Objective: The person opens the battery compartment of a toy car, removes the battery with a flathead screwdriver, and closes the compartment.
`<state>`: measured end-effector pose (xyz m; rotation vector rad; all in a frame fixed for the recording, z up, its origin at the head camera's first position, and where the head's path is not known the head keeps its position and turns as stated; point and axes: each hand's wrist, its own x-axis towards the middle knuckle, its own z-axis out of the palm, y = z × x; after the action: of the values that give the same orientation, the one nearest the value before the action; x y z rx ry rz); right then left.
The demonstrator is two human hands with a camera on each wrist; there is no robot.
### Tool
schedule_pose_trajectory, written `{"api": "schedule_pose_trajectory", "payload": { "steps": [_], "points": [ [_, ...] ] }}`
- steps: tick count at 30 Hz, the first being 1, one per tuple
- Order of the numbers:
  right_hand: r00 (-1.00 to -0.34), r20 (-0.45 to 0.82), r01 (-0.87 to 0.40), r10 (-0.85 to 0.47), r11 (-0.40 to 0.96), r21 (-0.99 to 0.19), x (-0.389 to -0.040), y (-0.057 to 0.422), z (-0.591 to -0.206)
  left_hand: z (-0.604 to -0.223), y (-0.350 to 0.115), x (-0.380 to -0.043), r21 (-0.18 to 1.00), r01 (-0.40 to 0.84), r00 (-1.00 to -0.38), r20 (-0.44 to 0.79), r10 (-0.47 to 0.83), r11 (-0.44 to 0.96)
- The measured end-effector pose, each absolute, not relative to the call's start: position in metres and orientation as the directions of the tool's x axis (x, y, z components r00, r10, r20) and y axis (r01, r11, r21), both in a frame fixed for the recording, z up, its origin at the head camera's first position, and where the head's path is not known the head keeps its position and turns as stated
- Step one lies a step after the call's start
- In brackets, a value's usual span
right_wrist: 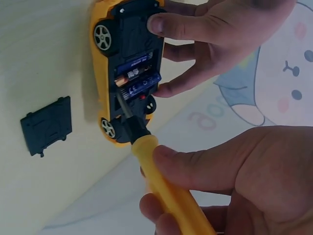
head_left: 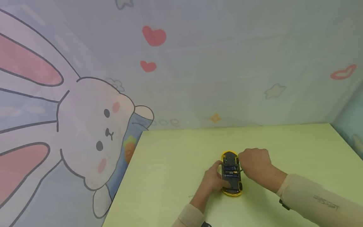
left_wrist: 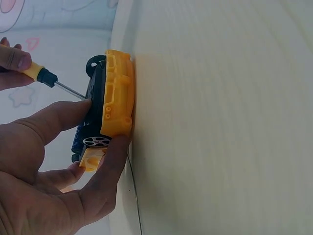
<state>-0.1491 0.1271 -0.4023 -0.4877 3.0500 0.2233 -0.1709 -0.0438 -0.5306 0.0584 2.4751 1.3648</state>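
Observation:
A yellow toy car (head_left: pixel 236 190) lies upside down on the table, its black underside (right_wrist: pixel 134 39) facing up. Blue batteries (right_wrist: pixel 142 86) sit in its uncovered battery compartment; one end looks copper-coloured. My left hand (head_left: pixel 212 179) grips the car at one end, the thumb pressing on the underside and the fingers along the side. In my right hand (head_left: pixel 255 162) is a screwdriver (right_wrist: pixel 168 183) with a yellow handle and dark collar. Its metal shaft slants into the compartment beside the batteries, where the very tip is hard to make out.
A black battery cover (right_wrist: pixel 48 126) lies on the table beside the car in the right wrist view. The light yellow table (head_left: pixel 170 157) meets a wall sheet (head_left: pixel 227 63) printed with a rabbit and hearts. A thin wire-like line (left_wrist: pixel 136 196) runs near the car.

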Motion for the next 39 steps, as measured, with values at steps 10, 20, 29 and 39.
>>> {"api": "schedule_pose_trajectory", "payload": {
  "steps": [10, 20, 29, 39],
  "points": [
    [-0.956, -0.159, -0.286, -0.246, 0.898, 0.334, -0.157, 0.099, -0.396, -0.527, -0.043, -0.170, 0.810, -0.095, -0.955, -0.239, 0.178, 0.578],
    [-0.933, -0.123, -0.348, -0.338, 0.935, 0.065, -0.160, 0.147, -0.396, -0.524, -0.044, -0.166, 0.812, -0.098, -0.952, -0.245, 0.183, 0.576],
    [-0.925, -0.155, -0.310, -0.348, 0.923, -0.226, -0.153, 0.192, -0.425, -0.523, -0.048, -0.167, 0.818, -0.110, -0.954, -0.246, 0.171, 0.564],
    [-0.948, -0.093, -0.238, -0.305, 0.871, -0.430, -0.135, 0.222, -0.470, -0.525, -0.047, -0.166, 0.817, -0.107, -0.956, -0.240, 0.166, 0.566]
  ]
}}
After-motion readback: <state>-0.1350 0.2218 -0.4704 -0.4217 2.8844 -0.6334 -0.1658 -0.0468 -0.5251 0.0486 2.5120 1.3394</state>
